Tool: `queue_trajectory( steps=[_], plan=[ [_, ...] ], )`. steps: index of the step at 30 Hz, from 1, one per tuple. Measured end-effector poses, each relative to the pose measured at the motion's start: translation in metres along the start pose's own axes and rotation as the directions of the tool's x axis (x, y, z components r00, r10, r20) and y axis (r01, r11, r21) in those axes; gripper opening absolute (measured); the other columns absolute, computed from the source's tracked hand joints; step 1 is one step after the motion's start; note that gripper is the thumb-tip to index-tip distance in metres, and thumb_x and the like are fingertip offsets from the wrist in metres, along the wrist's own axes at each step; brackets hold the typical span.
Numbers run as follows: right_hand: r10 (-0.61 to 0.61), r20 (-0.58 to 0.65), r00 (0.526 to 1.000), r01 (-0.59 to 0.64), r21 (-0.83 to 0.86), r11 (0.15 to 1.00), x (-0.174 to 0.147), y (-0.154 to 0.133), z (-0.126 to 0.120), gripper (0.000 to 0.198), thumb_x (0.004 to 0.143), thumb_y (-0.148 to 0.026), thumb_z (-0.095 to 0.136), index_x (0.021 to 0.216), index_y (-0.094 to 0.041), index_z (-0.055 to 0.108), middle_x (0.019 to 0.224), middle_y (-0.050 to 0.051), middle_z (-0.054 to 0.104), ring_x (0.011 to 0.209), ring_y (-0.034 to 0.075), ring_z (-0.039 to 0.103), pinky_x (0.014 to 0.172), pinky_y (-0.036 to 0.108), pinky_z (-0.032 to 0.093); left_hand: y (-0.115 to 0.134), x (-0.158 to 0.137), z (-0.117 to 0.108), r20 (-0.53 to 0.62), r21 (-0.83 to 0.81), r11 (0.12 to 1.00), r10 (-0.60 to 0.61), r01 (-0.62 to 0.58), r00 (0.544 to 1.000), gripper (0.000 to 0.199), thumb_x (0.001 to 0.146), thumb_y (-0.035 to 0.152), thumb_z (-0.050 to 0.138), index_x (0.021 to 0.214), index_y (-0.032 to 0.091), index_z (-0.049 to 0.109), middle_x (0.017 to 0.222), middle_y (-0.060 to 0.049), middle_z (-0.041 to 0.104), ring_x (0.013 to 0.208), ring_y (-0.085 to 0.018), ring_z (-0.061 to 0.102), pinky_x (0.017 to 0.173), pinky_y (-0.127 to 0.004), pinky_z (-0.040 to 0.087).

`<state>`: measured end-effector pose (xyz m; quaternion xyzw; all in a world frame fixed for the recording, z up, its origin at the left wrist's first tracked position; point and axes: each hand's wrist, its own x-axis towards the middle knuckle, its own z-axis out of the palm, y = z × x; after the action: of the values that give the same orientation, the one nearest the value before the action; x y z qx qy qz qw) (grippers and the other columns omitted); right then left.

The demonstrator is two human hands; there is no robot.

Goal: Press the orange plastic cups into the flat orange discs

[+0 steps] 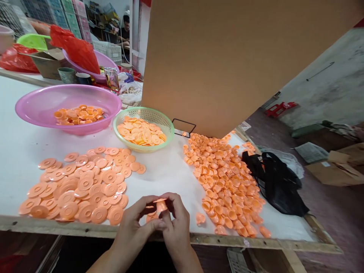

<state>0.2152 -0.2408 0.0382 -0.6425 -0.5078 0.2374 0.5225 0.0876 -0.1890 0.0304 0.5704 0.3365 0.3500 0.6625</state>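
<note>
Close to the table's front edge, my left hand and my right hand meet with their fingers closed around a small orange plastic cup. A thin flat rim or disc shows at its top; my fingers hide much of it. Another orange piece is partly visible behind my left fingers. Flat round orange plastic saucers lie heaped to the left of my hands. On the right is a large pile of small orange plastic cups, with a loose cup near my right hand.
A pink basin holds orange cups, and a pale green basket holds lighter orange discs. A tall cardboard box stands at the back. A black bag hangs at the right edge. A person sits in the background.
</note>
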Motion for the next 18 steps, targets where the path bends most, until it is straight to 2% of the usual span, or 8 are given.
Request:
queue_trajectory(
  steps=[3,5,9,13,15,17,18],
  plan=[
    [0.01,0.009,1.0,-0.011,0.038,0.999,-0.003,0.001,0.005,0.016,0.087,-0.016,0.047,0.1,-0.022,0.054,0.085,0.001,0.061,0.076,0.017,0.06,0.068,0.028,0.049,0.002,-0.002,0.0,-0.031,0.261,0.958,0.128,-0.116,0.991,0.021,0.083,0.032,0.065,0.102,0.022,0.066,0.093,-0.004,0.07,0.086,-0.019,0.065,0.079,-0.029,0.053],
    [-0.016,-0.001,1.0,0.016,0.077,0.997,-0.006,-0.001,0.008,0.015,0.084,-0.015,0.048,0.096,-0.023,0.053,0.082,0.0,0.059,0.072,0.016,0.059,0.064,0.027,0.047,0.005,-0.003,-0.002,0.006,0.368,0.903,0.234,-0.22,0.972,0.013,0.087,0.031,0.06,0.094,0.021,0.066,0.083,-0.003,0.067,0.078,-0.017,0.062,0.071,-0.027,0.05],
    [0.008,-0.09,0.996,0.008,0.172,0.985,-0.014,-0.006,0.016,0.009,0.086,-0.018,0.047,0.093,-0.024,0.05,0.076,-0.001,0.056,0.063,0.015,0.055,0.057,0.026,0.045,0.01,-0.005,-0.005,0.098,0.409,0.843,0.338,-0.348,0.936,0.011,0.09,0.027,0.055,0.093,0.021,0.063,0.079,-0.003,0.063,0.073,-0.016,0.057,0.066,-0.026,0.045],
    [0.015,-0.104,0.994,0.005,0.191,0.982,-0.012,-0.007,0.027,0.008,0.086,-0.021,0.048,0.093,-0.023,0.052,0.074,0.0,0.058,0.064,0.016,0.057,0.059,0.027,0.048,0.007,-0.011,-0.004,0.096,0.425,0.829,0.358,-0.364,0.929,0.01,0.09,0.026,0.055,0.091,0.02,0.063,0.077,-0.003,0.062,0.072,-0.015,0.057,0.066,-0.026,0.044],
    [0.056,-0.058,0.997,-0.045,0.18,0.983,-0.007,-0.005,0.029,0.008,0.087,-0.024,0.048,0.092,-0.022,0.054,0.075,0.001,0.061,0.066,0.017,0.059,0.061,0.027,0.05,0.006,-0.01,-0.006,0.083,0.456,0.821,0.345,-0.344,0.935,0.01,0.089,0.027,0.057,0.09,0.021,0.064,0.077,-0.002,0.063,0.072,-0.015,0.058,0.067,-0.025,0.045],
    [0.115,0.003,0.993,-0.115,0.1,0.988,0.0,-0.002,0.022,0.015,0.087,-0.03,0.053,0.098,-0.022,0.059,0.079,0.002,0.064,0.064,0.017,0.06,0.06,0.028,0.051,0.009,0.003,-0.016,0.006,0.508,0.809,0.339,-0.295,0.941,0.012,0.089,0.029,0.058,0.093,0.021,0.065,0.079,-0.002,0.066,0.074,-0.015,0.061,0.068,-0.024,0.047],
    [0.139,0.014,0.99,-0.139,0.033,0.99,0.003,0.001,0.013,0.024,0.085,-0.033,0.057,0.106,-0.022,0.061,0.081,0.003,0.066,0.062,0.016,0.06,0.059,0.028,0.052,0.015,0.014,-0.028,-0.072,0.549,0.796,0.349,-0.255,0.934,0.013,0.089,0.031,0.058,0.093,0.021,0.065,0.08,-0.002,0.067,0.075,-0.015,0.062,0.069,-0.024,0.047]
  ],
)
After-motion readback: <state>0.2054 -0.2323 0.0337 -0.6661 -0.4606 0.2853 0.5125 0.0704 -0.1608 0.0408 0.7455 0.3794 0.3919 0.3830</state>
